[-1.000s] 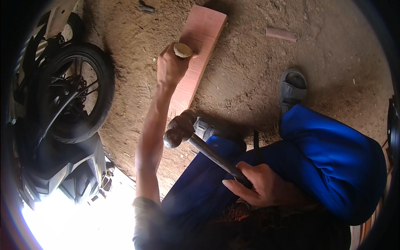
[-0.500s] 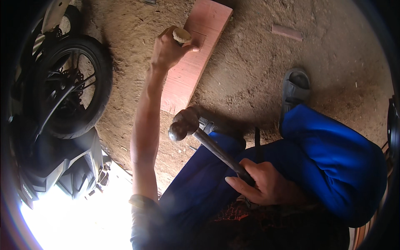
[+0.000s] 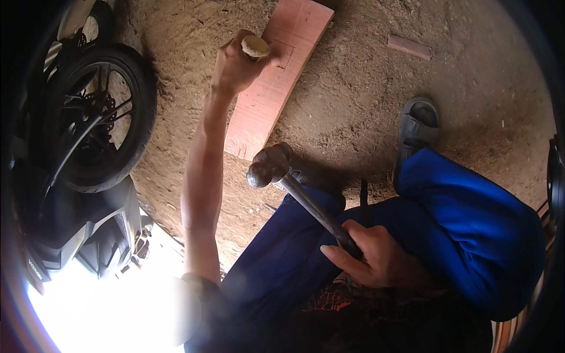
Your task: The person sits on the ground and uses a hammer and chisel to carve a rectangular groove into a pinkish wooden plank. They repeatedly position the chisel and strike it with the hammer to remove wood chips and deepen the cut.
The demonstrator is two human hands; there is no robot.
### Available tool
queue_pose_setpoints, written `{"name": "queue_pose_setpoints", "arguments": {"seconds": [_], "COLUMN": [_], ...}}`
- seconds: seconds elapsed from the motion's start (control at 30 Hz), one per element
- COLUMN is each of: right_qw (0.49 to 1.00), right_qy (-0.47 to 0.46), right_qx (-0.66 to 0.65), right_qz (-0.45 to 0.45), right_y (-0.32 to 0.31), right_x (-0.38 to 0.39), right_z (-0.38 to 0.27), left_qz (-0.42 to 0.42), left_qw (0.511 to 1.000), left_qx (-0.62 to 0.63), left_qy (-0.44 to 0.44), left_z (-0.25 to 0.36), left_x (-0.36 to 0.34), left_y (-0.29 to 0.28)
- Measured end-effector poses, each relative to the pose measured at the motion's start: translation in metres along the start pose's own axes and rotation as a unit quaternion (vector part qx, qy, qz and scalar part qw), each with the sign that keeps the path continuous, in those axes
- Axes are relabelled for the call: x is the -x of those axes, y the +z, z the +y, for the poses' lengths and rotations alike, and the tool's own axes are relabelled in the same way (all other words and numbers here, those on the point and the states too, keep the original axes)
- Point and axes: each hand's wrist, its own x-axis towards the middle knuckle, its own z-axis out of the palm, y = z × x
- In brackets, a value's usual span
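My left hand (image 3: 238, 66) is closed around an upright chisel (image 3: 255, 46); only the pale, battered round end of its handle shows, and its blade is hidden under the hand. It stands over a reddish wooden plank (image 3: 259, 112) lying on the ground, close to a thin rectangular outline cut into the plank's face. My right hand (image 3: 379, 254) grips the dark lower end of a hammer (image 3: 312, 203). The hammer's rounded metal head (image 3: 269, 166) is up in the air, just off the plank's near end and apart from the chisel.
At the left stands a motorbike with a black front wheel (image 3: 97, 117) and dark bodywork (image 3: 88, 229). A small wood offcut (image 3: 409, 46) lies on the dirt floor (image 3: 353, 100). My sandalled foot (image 3: 420, 123) and blue-trousered legs (image 3: 471, 212) are on the right. Glare whitens the lower left.
The hammer's head has risen slightly and shifted a little to the right. My left hand keeps its hold on the chisel at nearly the same place over the plank.
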Motion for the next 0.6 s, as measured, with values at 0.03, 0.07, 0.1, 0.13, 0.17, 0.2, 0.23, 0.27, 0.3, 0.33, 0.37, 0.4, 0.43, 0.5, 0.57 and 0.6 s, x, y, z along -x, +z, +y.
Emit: {"name": "queue_pose_setpoints", "arguments": {"seconds": [0.03,0.07,0.1,0.13,0.17,0.2,0.23,0.27,0.3,0.33,0.37,0.4,0.43,0.5,0.57,0.6], "right_qw": [1.000,1.000,1.000,1.000,1.000,1.000,0.999,1.000,1.000,1.000,1.000,1.000,0.999,0.999,0.999,0.998], "right_qy": [-0.002,-0.004,-0.006,-0.008,0.000,0.009,0.018,0.018,0.019,0.021,0.021,0.016,0.012,0.008,0.006,0.005], "right_qx": [-0.001,0.004,0.009,0.014,0.018,0.022,0.025,0.019,0.015,0.013,0.015,0.021,0.031,0.036,0.043,0.046], "right_qz": [0.000,0.000,0.000,0.002,-0.003,-0.010,-0.012,-0.004,-0.002,0.001,0.007,0.012,0.015,0.019,0.032,0.042], "right_y": [0.000,0.001,0.001,0.001,0.000,0.000,-0.001,-0.001,0.000,0.001,0.004,0.004,0.003,0.003,0.004,0.003], "right_x": [0.000,0.000,0.000,0.000,0.000,0.001,0.001,0.001,0.001,0.001,0.003,0.003,0.004,0.004,0.006,0.007], "right_z": [-0.001,-0.001,-0.001,-0.001,-0.001,-0.002,-0.002,0.001,0.001,0.001,0.003,0.005,0.005,0.007,0.008,0.008], "left_qz": [0.032,0.065,0.098,0.082,0.067,0.052,0.062,0.070,0.080,0.097,0.112,0.133,0.166,0.187,0.199,0.198], "left_qw": [0.999,0.997,0.994,0.996,0.998,0.998,0.996,0.991,0.983,0.972,0.957,0.959,0.935,0.896,0.876,0.866], "left_qx": [0.000,0.000,0.000,0.005,0.011,0.016,0.066,0.115,0.161,0.210,0.260,0.248,0.312,0.381,0.409,0.418], "left_qy": [0.018,0.036,0.054,0.026,-0.003,-0.033,-0.029,-0.023,-0.023,-0.041,-0.056,0.016,0.039,0.133,0.159,0.189], "left_z": [-0.004,-0.009,-0.014,-0.016,-0.018,-0.020,-0.013,0.002,0.019,0.035,0.051,0.060,0.067,0.071,0.082,0.084], "left_x": [-0.001,-0.002,-0.001,0.000,0.003,0.007,0.009,0.012,0.018,0.025,0.030,0.032,0.036,0.034,0.039,0.038], "left_y": [0.002,0.004,0.004,0.002,-0.001,-0.005,-0.013,-0.028,-0.049,-0.066,-0.082,-0.096,-0.104,-0.116,-0.121,-0.118]}}
